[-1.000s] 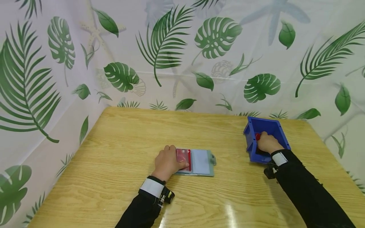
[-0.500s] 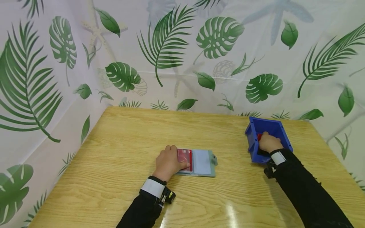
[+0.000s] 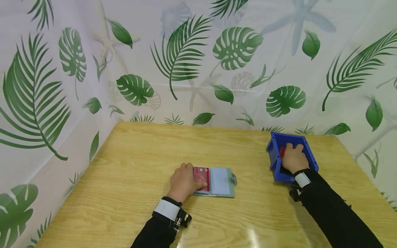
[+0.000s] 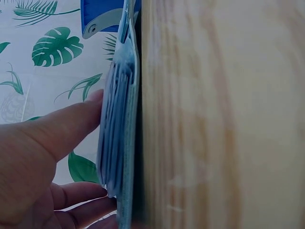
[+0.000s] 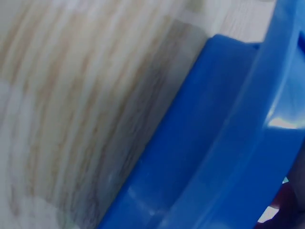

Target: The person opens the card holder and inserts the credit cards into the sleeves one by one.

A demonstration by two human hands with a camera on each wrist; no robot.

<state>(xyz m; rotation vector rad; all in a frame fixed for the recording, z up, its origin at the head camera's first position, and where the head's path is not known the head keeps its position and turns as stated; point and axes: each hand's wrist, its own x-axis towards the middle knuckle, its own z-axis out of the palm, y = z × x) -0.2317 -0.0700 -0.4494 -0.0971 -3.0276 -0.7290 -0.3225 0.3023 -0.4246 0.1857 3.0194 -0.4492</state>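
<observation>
An unfolded pale blue-green card holder (image 3: 221,181) lies on the table, a red card (image 3: 202,176) showing in its left half. My left hand (image 3: 181,182) grips that half, thumb over the red card and fingers at the outer edge. Seen edge-on in the left wrist view, the card holder (image 4: 116,129) has several stacked sleeves under the thumb. My right hand (image 3: 294,158) is down inside a blue bin (image 3: 273,164), beside something red (image 3: 282,151). Its fingertips are mostly hidden, and the bin wall (image 5: 214,157) blocks most of the right wrist view.
The wooden table (image 3: 155,148) carries the bin at the right rear and the card holder near the middle. A leaf-print cloth (image 3: 186,100) hangs along the back and left side. A snap tab (image 3: 233,178) sticks out from the holder's right edge.
My right hand has shifted slightly inside the bin, its fingers now more spread and raised. The left hand keeps its hold on the card holder. The head view has tilted up a little.
</observation>
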